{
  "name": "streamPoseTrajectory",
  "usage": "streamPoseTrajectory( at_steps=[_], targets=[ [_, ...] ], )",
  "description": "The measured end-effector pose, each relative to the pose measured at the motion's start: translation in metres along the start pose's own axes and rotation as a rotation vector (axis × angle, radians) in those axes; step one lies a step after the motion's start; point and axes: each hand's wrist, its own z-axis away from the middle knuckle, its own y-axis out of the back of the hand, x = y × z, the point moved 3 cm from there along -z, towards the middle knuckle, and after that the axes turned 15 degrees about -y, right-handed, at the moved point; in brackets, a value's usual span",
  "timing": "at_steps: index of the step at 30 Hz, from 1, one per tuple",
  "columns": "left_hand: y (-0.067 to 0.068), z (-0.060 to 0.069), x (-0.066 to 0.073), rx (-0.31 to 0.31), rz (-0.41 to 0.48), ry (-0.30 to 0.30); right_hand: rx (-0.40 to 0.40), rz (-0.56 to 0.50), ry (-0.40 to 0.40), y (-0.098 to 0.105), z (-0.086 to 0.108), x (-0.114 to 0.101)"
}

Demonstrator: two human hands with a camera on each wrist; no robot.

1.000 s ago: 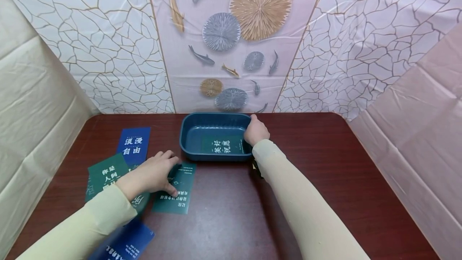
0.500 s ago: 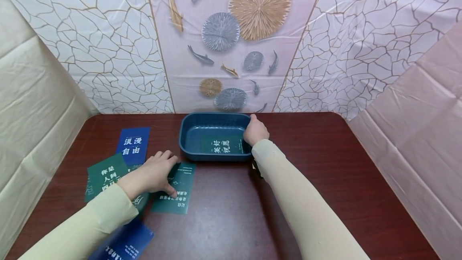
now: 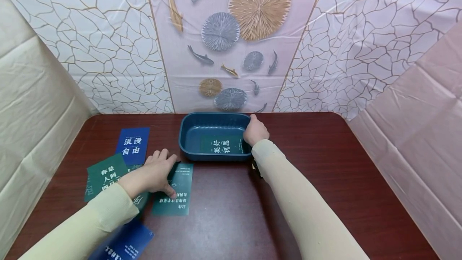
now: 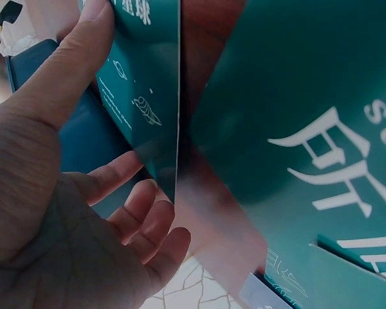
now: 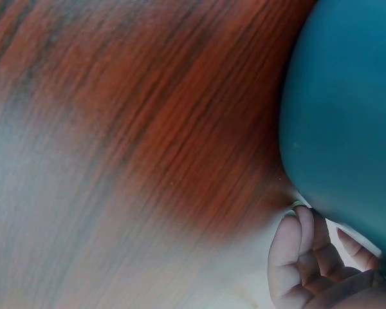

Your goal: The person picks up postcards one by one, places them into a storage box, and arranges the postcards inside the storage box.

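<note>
My left hand (image 3: 153, 173) holds a green card (image 3: 182, 187) with white writing. In the left wrist view the thumb lies at one edge of the card (image 4: 141, 84), and fingertips touch its other end. On the right, my right hand (image 3: 256, 130) grips the end of a dark blue rectangular tray (image 3: 216, 157). Another green card (image 3: 221, 144) lies inside that tray. In the right wrist view, curled fingers (image 5: 286, 251) sit beside the tray's rounded outer wall (image 5: 347, 122).
Left of my left hand are a blue card (image 3: 133, 143), an overlapping green card (image 3: 106, 175) and a partly hidden green card (image 4: 296, 96). Another blue card (image 3: 126, 240) lies near the front. The brown table (image 3: 325, 163) meets a patterned backdrop (image 3: 223, 71).
The green card under my left hand has shifted slightly left and turned a little, and the fingers have drawn in on it. The right hand and tray stay in place.
</note>
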Motion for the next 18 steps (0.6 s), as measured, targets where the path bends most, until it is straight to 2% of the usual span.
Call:
streamPoseTrajectory(
  at_steps=[8, 18],
  targets=[
    [0.0005, 0.0000, -0.0011, 0.032, 0.029, 0.007, -0.002, 0.000, 0.003, 0.0003, 0.0006, -0.0003],
    [-0.0018, -0.0037, -0.0036, 0.017, 0.045, -0.004, -0.002, 0.012, -0.001, 0.0000, 0.0007, 0.0000]
  ],
)
